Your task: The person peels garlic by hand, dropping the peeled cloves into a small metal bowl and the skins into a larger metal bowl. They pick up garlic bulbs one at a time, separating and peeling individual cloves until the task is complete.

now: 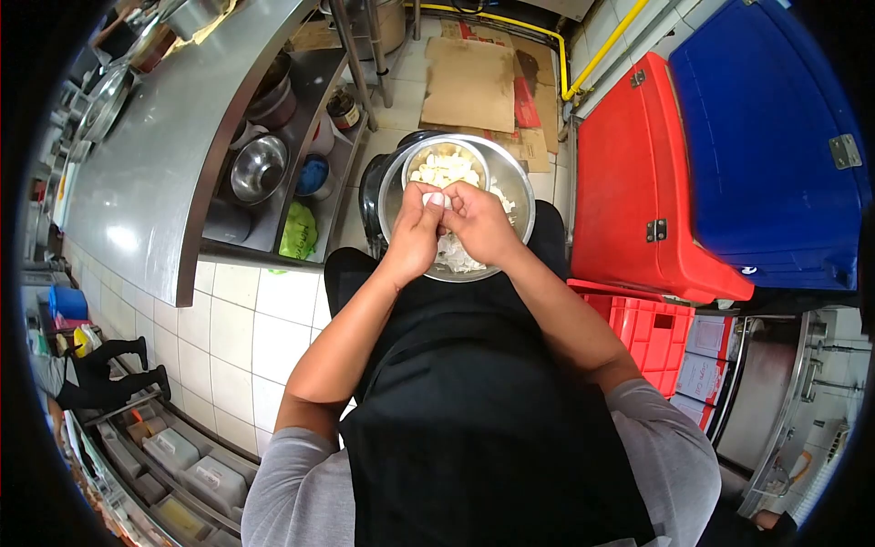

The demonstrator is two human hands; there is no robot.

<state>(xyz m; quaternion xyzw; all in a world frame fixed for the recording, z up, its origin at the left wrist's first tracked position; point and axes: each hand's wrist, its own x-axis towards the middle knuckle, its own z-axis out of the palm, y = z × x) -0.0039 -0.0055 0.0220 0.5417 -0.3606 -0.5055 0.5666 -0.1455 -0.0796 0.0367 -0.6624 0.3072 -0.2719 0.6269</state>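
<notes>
Past our apron (492,438), our left hand (415,228) and right hand (478,223) pinch one white piece (436,198) over the middle of the steel bowl (527,187)

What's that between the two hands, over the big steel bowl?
A small white piece, pinched by both the left hand and right hand above the bowl; the head view shows it.

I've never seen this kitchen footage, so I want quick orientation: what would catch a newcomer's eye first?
Dead centre, the left hand and right hand meet over a large steel bowl, fingers pinching a small white piece; a smaller bowl of pale pieces sits inside it. To the right, a red box and a blue box stand out, and a long steel counter runs along the left.
</notes>
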